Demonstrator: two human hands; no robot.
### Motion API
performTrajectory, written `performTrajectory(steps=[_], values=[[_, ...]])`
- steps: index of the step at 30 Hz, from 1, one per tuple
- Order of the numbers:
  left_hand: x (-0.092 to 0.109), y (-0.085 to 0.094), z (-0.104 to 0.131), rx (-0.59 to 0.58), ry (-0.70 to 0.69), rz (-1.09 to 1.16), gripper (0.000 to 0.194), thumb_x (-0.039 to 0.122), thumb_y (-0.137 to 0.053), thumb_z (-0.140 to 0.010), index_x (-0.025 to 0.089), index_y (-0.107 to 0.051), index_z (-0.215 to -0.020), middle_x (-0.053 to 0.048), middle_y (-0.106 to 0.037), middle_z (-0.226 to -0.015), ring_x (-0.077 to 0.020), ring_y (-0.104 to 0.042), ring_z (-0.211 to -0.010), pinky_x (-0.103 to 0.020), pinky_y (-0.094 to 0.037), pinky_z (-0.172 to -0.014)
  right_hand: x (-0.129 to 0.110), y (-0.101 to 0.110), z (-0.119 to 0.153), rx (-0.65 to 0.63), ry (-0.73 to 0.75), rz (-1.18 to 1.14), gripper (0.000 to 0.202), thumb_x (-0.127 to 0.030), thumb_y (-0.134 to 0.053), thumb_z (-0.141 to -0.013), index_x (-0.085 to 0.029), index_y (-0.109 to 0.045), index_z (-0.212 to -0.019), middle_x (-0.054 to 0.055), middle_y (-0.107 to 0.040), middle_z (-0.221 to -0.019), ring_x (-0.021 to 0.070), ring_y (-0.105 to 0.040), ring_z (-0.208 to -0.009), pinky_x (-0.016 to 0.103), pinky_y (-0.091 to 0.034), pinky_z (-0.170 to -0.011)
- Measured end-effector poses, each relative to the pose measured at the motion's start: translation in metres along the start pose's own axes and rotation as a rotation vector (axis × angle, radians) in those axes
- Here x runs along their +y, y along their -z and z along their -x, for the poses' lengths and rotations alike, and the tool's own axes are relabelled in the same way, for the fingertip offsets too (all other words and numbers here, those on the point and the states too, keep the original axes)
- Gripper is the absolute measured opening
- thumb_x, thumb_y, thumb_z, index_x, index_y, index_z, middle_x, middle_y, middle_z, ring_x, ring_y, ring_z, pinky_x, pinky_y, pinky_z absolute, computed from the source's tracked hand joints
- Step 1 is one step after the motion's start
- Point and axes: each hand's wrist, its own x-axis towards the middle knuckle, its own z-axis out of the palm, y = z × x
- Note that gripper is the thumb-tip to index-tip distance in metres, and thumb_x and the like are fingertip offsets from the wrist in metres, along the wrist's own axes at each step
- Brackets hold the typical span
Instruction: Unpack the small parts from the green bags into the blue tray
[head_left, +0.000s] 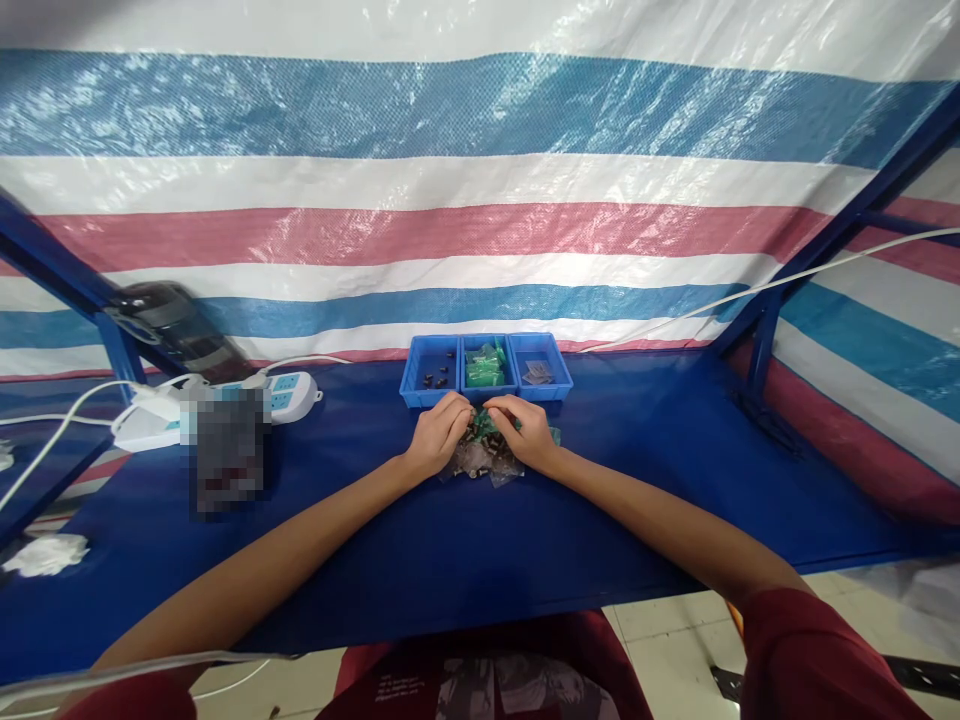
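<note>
My left hand [440, 433] and my right hand [526, 432] face each other low over the table, fingers curled into pinches. What their fingertips hold is too small to make out; something green shows between them. Below and between the hands lies a pile of small metal parts [474, 462] mixed with clear plastic bags [504, 471]. Just beyond stand three blue bins in a row. In the left bin [429, 398] are several small dark parts [435, 381]. Green packets [485, 368] fill the middle one, and small flat grey pieces [538, 372] lie in the right bin [559, 385].
On the blue table [465, 560], a white power strip [296, 397] with cables stands at the left beside a blurred dark object [229, 450]. A dark bottle-like item [180, 325] leans behind it. Crumpled white material [46, 555] lies far left. A striped sheet [480, 235] hangs behind.
</note>
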Motion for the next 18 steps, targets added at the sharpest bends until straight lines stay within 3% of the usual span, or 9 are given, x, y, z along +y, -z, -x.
performTrajectory(steps=[7, 18], values=[[-0.009, -0.008, 0.002, 0.034, -0.042, -0.038, 0.024, 0.030, -0.039, -0.097, 0.017, -0.058, -0.100, -0.007, -0.059, -0.092, -0.0147, -0.057, -0.085, -0.025, -0.046, -0.073, 0.000, -0.001, 0.001, 0.013, 0.007, -0.004, 0.025, -0.033, -0.046, -0.093, -0.019, -0.063, -0.105, 0.005, -0.064, -0.077, 0.0150, -0.057, -0.063, 0.028, -0.049, -0.061], [-0.013, -0.009, 0.004, 0.086, -0.095, -0.023, 0.021, 0.027, -0.044, -0.095, 0.018, -0.062, -0.097, -0.005, -0.059, -0.088, -0.0123, -0.057, -0.078, -0.022, -0.046, -0.068, 0.001, -0.003, 0.001, -0.004, 0.080, -0.025, 0.022, -0.029, -0.048, -0.092, -0.019, -0.064, -0.105, 0.005, -0.061, -0.074, 0.0138, -0.051, -0.057, 0.028, -0.046, -0.056]])
